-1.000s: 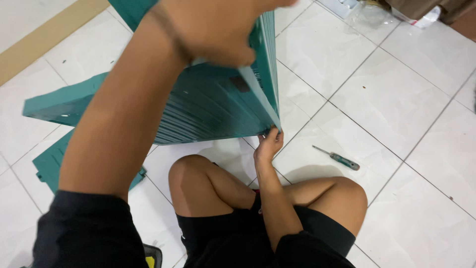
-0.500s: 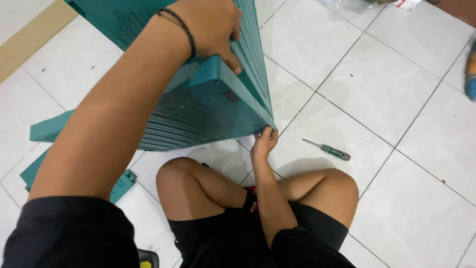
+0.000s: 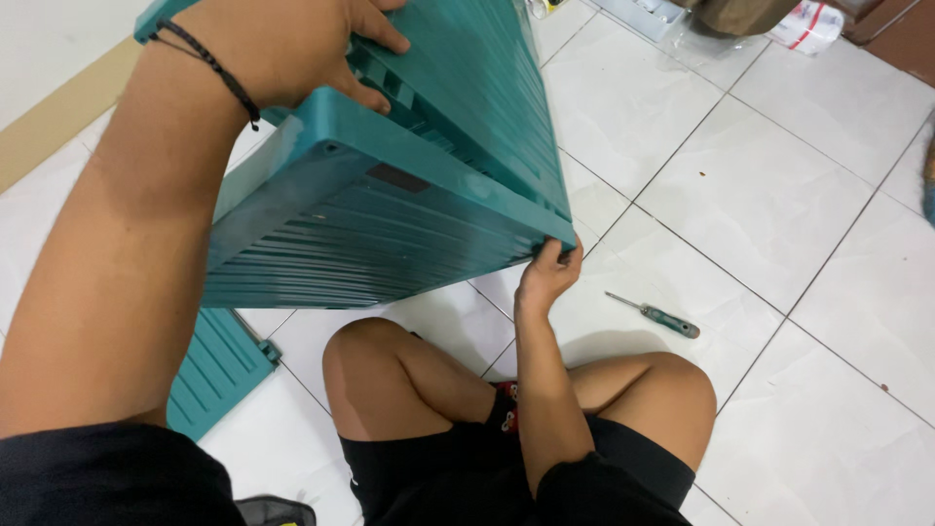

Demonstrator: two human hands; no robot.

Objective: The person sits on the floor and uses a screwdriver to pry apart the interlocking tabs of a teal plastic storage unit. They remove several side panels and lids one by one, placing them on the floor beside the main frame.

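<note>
The place looked like a room in a home. The floor [image 3: 779,195] was laid with glossy white ceramic tiles with thin dark grout lines, and a tan skirting strip [image 3: 58,117] ran along a pale wall at the upper left. The person sat barefoot-legged on the tiles in black shorts [image 3: 467,468], not at a bench. A small green-handled screwdriver [image 3: 654,315] lay loose on the floor, and clear plastic packaging [image 3: 804,24] sat at the top edge.

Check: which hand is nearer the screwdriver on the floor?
Right. The right hand grips the teal panel corner just left of the screwdriver; the left hand holds its top edge.
</note>
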